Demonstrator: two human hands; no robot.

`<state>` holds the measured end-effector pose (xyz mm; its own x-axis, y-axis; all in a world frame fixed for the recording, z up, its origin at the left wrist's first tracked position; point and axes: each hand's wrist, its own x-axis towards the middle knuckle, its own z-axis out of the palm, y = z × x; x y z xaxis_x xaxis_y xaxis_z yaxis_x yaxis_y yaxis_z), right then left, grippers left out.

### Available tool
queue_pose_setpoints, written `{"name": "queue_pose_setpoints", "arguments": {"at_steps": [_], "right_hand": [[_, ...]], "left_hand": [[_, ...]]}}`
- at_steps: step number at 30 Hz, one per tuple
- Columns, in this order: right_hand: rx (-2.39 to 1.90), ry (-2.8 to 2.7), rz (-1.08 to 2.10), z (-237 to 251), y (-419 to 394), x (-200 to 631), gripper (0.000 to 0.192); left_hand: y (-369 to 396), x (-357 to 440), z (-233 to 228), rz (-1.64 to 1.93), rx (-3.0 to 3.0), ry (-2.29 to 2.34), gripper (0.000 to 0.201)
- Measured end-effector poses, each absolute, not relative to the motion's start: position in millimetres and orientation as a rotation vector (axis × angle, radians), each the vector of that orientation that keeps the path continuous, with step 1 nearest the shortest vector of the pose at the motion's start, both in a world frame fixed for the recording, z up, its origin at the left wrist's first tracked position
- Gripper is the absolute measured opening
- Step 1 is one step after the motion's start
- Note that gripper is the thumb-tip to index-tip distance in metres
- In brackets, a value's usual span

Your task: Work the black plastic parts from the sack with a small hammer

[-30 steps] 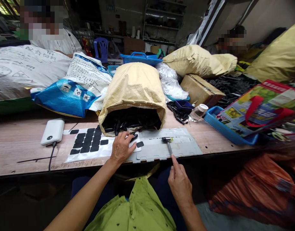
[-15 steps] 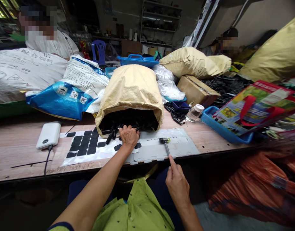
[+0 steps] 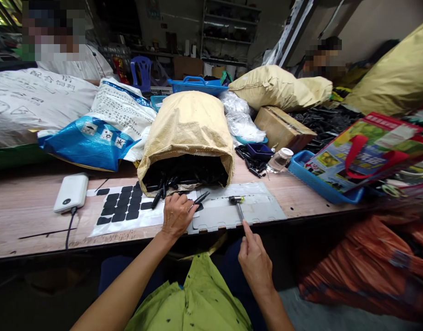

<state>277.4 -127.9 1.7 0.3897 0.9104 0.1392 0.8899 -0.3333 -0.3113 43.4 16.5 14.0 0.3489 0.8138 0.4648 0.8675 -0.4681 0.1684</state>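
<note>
My left hand (image 3: 177, 214) rests on the table's front part and pinches a thin black plastic piece (image 3: 201, 197) that sticks out to the right. Just behind it lies a yellow woven sack (image 3: 187, 128) on its side, its open mouth full of black pieces (image 3: 183, 174). My right hand (image 3: 254, 257) grips the handle of a small hammer (image 3: 237, 204), index finger stretched along it; the hammer's head rests on a grey metal plate (image 3: 262, 209). Left of my left hand lies a white sheet with black pads (image 3: 123, 209).
A white power bank (image 3: 71, 192) with a cable sits at the left. Blue and white sacks (image 3: 104, 128) lie behind it. A cardboard box (image 3: 283, 128), a clear jar (image 3: 279, 161) and a blue tray (image 3: 321, 186) stand at the right. Two other people sit across the table.
My left hand reached into the sack's mouth, then drew back toward me with a black piece in its fingers. My right hand and the hammer stayed in place.
</note>
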Motion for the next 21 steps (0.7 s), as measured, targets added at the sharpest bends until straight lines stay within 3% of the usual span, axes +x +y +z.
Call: {"name": "queue_pose_setpoints", "arguments": {"at_steps": [6, 10, 21], "right_hand": [[-2.332, -1.561, 0.123, 3, -127, 277, 0.054], [-2.358, -1.537, 0.167, 6, -128, 276, 0.054], [-2.051, -1.396, 0.546, -4, -123, 299, 0.059]], "left_hand": [[1, 34, -2, -0.811, -2.659, -1.557, 0.019], [3, 43, -5, -0.827, -2.603, -1.73, 0.03], [23, 28, -7, -1.204, -2.833, -1.919, 0.014]]}}
